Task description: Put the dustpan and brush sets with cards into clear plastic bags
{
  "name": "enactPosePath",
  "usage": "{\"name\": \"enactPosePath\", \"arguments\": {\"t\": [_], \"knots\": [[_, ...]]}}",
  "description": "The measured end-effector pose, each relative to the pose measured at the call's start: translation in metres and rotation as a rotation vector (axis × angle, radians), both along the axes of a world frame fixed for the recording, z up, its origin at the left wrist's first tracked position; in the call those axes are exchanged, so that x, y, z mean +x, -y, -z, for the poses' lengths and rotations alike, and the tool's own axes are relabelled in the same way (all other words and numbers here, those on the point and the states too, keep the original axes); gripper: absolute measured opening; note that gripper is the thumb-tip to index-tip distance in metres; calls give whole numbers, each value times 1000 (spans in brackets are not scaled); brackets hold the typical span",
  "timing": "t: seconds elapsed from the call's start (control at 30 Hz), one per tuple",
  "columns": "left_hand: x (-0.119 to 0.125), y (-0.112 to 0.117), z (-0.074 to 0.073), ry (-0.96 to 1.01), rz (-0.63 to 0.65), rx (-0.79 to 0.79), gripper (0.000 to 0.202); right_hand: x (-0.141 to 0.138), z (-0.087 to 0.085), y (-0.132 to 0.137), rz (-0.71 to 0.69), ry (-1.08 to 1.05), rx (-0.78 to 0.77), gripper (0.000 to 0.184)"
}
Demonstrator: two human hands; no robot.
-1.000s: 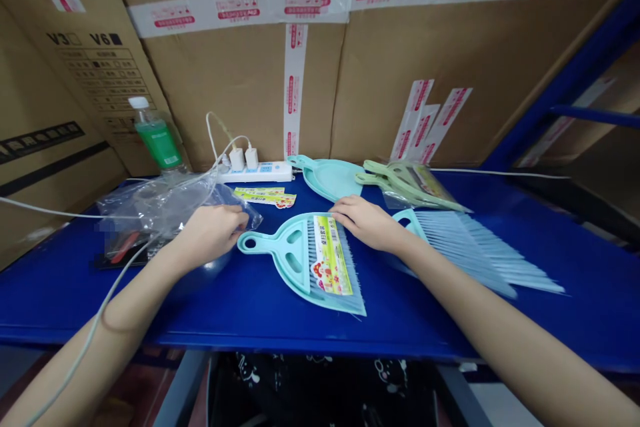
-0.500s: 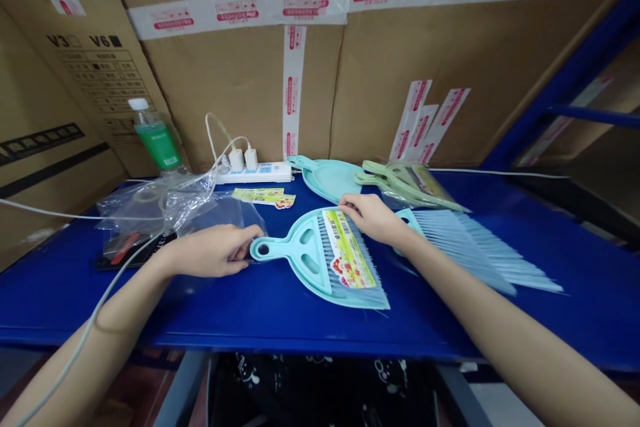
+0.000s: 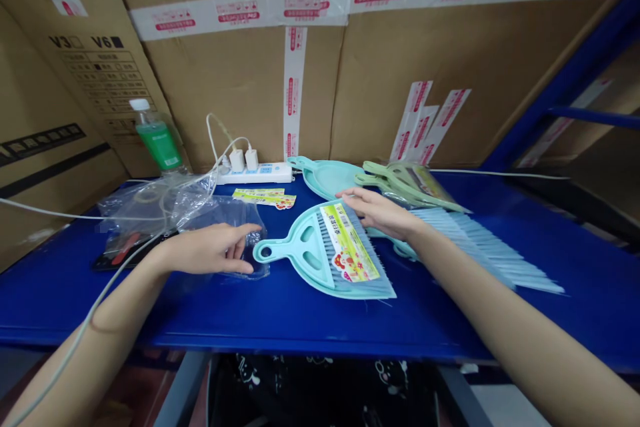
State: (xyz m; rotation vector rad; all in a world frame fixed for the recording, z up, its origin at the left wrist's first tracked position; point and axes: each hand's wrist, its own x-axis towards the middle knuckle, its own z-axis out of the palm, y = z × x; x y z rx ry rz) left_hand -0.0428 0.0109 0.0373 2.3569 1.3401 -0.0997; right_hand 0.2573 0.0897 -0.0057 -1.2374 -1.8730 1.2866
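A teal dustpan with a small brush and a bright label (image 3: 340, 253) lies flat on the blue shelf (image 3: 280, 317). My right hand (image 3: 381, 212) grips its far edge, fingers curled over the rim. My left hand (image 3: 213, 250) is just left of the dustpan's handle. It pinches a clear plastic bag (image 3: 245, 237) between thumb and outstretched fingers.
Loose clear bags (image 3: 145, 203) lie at the left over a black item. A green bottle (image 3: 157, 140), a power strip (image 3: 257, 173), paper labels (image 3: 265, 197), another teal dustpan (image 3: 333, 177), a bagged green set (image 3: 407, 180) and a blue brush (image 3: 480, 247) lie behind. Cardboard boxes (image 3: 240, 80) close the back.
My right hand has drawn the dustpan set to the right and turned it. My left hand has pulled one clear bag off the pile toward the dustpan's handle.
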Motion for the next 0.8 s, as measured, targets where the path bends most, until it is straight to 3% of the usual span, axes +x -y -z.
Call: {"name": "enactPosePath", "arguments": {"t": [0.17,0.37,0.47,0.57,0.8], "knots": [[4,-1,4,23,18,-11,64,-1,2,3,-93,63,7,52],[10,0,4,-7,53,33,52,-8,0,5,-34,34,-44,24],[13,1,3,6,87,25,35,-12,-6,9,2,33,-140,14],[13,1,4,19,103,23,30,-13,-11,13,38,-27,-232,7],[9,0,5,-41,86,90,37,-9,-8,12,-44,-89,-336,26]]}}
